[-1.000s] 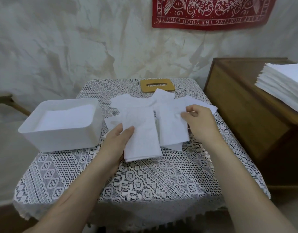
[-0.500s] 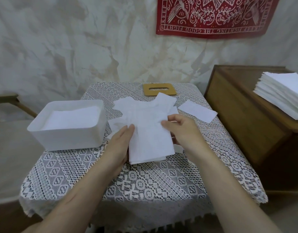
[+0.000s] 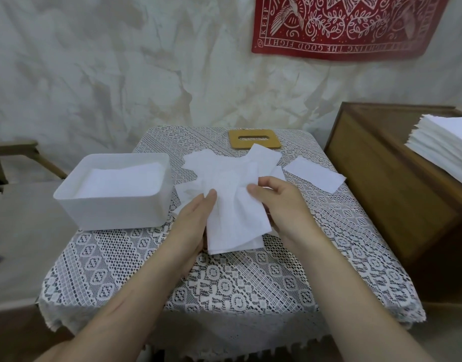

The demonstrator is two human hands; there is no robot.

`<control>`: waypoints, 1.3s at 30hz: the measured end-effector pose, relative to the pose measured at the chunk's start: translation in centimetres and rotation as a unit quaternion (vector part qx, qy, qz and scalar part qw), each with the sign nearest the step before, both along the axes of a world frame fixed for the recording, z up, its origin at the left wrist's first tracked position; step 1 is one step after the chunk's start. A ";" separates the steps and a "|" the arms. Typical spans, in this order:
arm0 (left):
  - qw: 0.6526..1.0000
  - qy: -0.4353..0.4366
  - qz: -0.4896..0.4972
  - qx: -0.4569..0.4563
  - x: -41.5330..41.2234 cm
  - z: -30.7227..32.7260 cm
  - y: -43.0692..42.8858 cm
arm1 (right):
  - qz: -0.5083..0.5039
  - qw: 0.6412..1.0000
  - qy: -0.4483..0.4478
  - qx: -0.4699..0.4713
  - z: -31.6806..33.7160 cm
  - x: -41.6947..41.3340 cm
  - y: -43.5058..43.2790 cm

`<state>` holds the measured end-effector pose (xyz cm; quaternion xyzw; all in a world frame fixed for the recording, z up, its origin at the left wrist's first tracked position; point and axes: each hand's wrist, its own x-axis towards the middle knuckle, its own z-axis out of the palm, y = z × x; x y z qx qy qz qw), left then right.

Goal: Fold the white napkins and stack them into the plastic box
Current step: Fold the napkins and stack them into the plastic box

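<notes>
A person works at a small table draped in a white lace cloth (image 3: 224,286). The plastic box (image 3: 115,215), white and open-topped, sits on it and already holds a level layer of stacked napkins (image 3: 120,178) reaching near its rim.

Just to the right of the box, both hands meet around a folded napkin (image 3: 235,226), a narrow bundle of several layers. The left hand (image 3: 196,220) lies flat along the bundle's box-side edge with fingers straight and together, seemingly bracing that edge so the layers line up. The right hand (image 3: 279,205) has its fingers curled and its thumb on top, pinching the edge farther from the box. Whether the bundle rests on the cloth or is lifted just above it cannot be told. Squared up like this, it looks ready for the short carry into the box.

Behind the bundle, right of the box's far corner, loose napkins (image 3: 224,165) lie spread and overlapping, likely waiting to be folded. Farther right of the box, apart from that pile, lies a single flat napkin (image 3: 314,177). Beyond the pile, a thin wooden lid (image 3: 254,138) with a slot lies flat, probably the box's cover set aside during filling. Well to the right of the box, off the table, a wooden cabinet (image 3: 381,184) carries a tall stack of fresh napkins (image 3: 443,150).
</notes>
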<state>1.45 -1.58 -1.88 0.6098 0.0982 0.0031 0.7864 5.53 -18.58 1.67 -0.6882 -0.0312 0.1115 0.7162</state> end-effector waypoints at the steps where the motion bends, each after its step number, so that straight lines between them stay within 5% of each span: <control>1: 1.000 0.000 -0.001 -0.003 0.0 0.0 0.0 | 0.005 1.000 -0.001 -0.004 0.1 -0.1 0.0; 9: 1.000 0.000 0.004 -0.003 -0.2 0.2 -0.2 | -0.045 0.968 -0.103 -0.227 -0.9 0.9 -0.4; 20: 1.000 -0.003 0.000 -0.001 -0.2 0.2 -0.2 | -0.005 0.997 -0.036 -0.067 -0.3 0.0 0.0; 31: 1.000 -0.009 0.011 0.025 -0.2 0.0 0.0 | -0.061 0.967 -0.111 -0.220 -1.6 0.9 0.1; 35: 1.000 -0.005 0.014 0.027 0.0 -0.1 0.1 | 0.034 0.983 -0.017 -0.182 -1.5 0.5 -0.3; 39: 1.000 0.001 0.000 0.031 0.1 -0.2 0.1 | 0.056 0.988 -0.016 -0.142 -2.1 0.6 -0.5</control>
